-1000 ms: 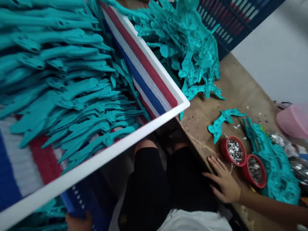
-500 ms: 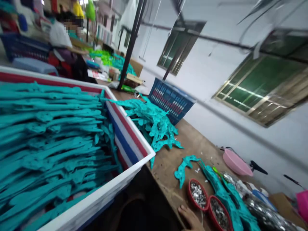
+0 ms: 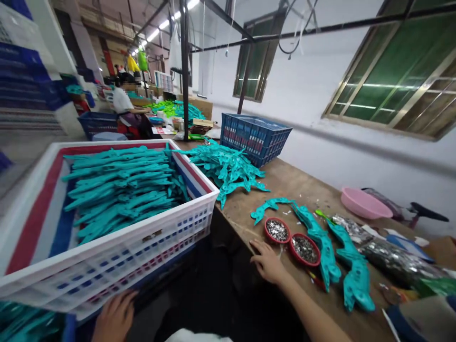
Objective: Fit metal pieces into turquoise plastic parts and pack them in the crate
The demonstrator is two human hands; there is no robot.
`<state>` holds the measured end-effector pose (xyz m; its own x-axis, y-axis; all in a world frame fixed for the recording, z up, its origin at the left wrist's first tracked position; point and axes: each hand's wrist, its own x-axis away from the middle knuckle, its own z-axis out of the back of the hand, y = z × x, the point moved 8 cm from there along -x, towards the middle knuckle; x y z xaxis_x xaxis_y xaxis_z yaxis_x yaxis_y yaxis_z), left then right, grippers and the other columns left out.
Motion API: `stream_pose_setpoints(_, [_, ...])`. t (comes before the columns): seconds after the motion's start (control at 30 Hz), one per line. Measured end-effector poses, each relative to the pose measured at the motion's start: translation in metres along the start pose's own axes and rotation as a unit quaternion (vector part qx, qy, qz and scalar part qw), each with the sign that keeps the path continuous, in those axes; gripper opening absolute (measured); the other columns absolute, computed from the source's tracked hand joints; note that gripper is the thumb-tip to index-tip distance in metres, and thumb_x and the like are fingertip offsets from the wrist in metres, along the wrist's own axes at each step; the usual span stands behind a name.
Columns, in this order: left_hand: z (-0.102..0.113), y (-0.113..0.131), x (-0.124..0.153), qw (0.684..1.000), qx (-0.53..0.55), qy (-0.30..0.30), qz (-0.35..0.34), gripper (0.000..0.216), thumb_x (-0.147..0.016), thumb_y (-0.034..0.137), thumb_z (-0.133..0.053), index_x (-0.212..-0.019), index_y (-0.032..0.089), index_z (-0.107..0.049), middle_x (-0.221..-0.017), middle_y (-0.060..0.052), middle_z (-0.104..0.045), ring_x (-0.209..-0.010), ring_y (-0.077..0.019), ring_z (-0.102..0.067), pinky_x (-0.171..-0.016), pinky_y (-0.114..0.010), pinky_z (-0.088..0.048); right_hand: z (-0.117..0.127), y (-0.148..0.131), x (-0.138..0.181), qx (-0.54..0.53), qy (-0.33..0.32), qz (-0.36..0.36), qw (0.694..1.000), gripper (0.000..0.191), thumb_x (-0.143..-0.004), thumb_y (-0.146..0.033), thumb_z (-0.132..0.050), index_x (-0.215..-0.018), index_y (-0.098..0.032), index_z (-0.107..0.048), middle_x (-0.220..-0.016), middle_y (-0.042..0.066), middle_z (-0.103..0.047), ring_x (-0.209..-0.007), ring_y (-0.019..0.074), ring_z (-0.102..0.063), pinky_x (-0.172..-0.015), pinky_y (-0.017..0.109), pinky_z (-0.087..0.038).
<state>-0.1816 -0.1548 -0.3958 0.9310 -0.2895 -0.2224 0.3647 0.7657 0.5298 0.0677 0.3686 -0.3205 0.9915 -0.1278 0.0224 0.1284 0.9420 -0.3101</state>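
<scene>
My right hand (image 3: 267,261) lies on the near edge of the table with its fingers apart, holding nothing. Just beyond its fingertips are two small red bowls of shiny metal bits: one red bowl (image 3: 266,232) and a nearer red bowl (image 3: 317,259). My left hand (image 3: 114,316) is low in the view, at the lower side of a white plastic crate (image 3: 142,242); its fingers are extended and nothing shows in them. Whether it touches the crate I cannot tell. Flat turquoise plastic pieces (image 3: 121,190) lie stacked in the crate, over a striped lining.
A heap of turquoise pieces (image 3: 228,166) lies by a blue crate (image 3: 256,137). Rows of turquoise pieces (image 3: 320,237) stretch right of the bowls. A pink basin (image 3: 365,203) stands near the wall. A seated person (image 3: 123,99) is farther back. A dark post (image 3: 184,71) rises behind the heap.
The view has levelled and drawn back, showing more of the crate and table. My left hand has come into view; more of my right hand and forearm shows.
</scene>
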Motion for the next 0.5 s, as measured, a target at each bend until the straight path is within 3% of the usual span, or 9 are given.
stream_pose_setpoints(0.1, [0.043,0.065,-0.061,0.991,0.016,-0.004,-0.132,0.039,-0.093,0.047,-0.059,-0.105,0.029,-0.092,-0.125,-0.016,-0.092,-0.135,-0.0450,-0.082,-0.134,-0.061,-0.059,0.003,-0.004,-0.002,0.001,-0.002,0.004,1.000,0.040,-0.102,-0.007,-0.070,-0.125,-0.026,-0.097,-0.194,0.014,-0.053,-0.184,0.0393,-0.048,-0.152,0.069,-0.036])
stream_pose_setpoints(0.23, [0.092,0.161,-0.168,0.965,-0.133,0.013,-0.224,0.049,-0.114,0.042,-0.061,-0.142,0.012,-0.089,-0.156,-0.020,-0.083,-0.161,-0.0430,-0.066,-0.140,-0.058,-0.046,0.010,-0.009,-0.005,-0.008,-0.027,0.002,1.000,0.040,-0.102,-0.010,-0.072,-0.126,-0.027,-0.098,-0.195,0.012,-0.052,-0.184,0.0378,-0.046,-0.151,0.066,-0.036])
stream_pose_setpoints(0.27, [0.094,0.179,-0.191,0.958,-0.156,-0.011,-0.242,0.056,-0.120,0.041,-0.059,-0.157,0.006,-0.080,-0.166,-0.021,-0.076,-0.165,-0.0431,-0.062,-0.139,-0.058,-0.046,0.011,-0.010,-0.006,-0.010,-0.031,-0.001,0.999,0.039,-0.103,-0.011,-0.072,-0.127,-0.028,-0.098,-0.195,0.011,-0.052,-0.184,0.0376,-0.045,-0.151,0.066,-0.035])
stream_pose_setpoints(0.37, [0.077,0.202,-0.243,0.955,-0.147,-0.123,-0.228,0.063,-0.119,0.033,-0.067,-0.167,-0.008,-0.066,-0.165,-0.021,-0.075,-0.157,-0.0334,-0.069,-0.128,-0.037,-0.050,0.012,-0.011,-0.007,-0.010,-0.045,-0.001,0.999,0.039,-0.105,-0.015,-0.073,-0.132,-0.029,-0.097,-0.197,0.011,-0.050,-0.185,0.0377,-0.041,-0.151,0.066,-0.032])
stream_pose_setpoints(0.43, [0.053,0.194,-0.261,0.949,-0.137,-0.213,-0.185,0.061,-0.113,0.031,-0.077,-0.162,-0.004,-0.072,-0.154,-0.014,-0.084,-0.144,-0.0272,-0.078,-0.118,-0.025,-0.052,0.009,-0.011,-0.008,-0.009,-0.053,0.005,0.999,0.038,-0.107,-0.018,-0.074,-0.136,-0.029,-0.096,-0.198,0.011,-0.049,-0.187,0.0380,-0.039,-0.152,0.066,-0.030])
stream_pose_setpoints(0.5, [0.035,0.177,-0.272,0.949,-0.130,-0.250,-0.144,0.054,-0.110,0.036,-0.080,-0.154,0.005,-0.082,-0.144,-0.009,-0.090,-0.132,-0.0251,-0.084,-0.109,-0.023,-0.055,0.007,-0.010,-0.009,-0.011,-0.057,0.011,0.998,0.037,-0.109,-0.020,-0.074,-0.138,-0.029,-0.096,-0.198,0.012,-0.048,-0.187,0.0382,-0.039,-0.152,0.066,-0.030])
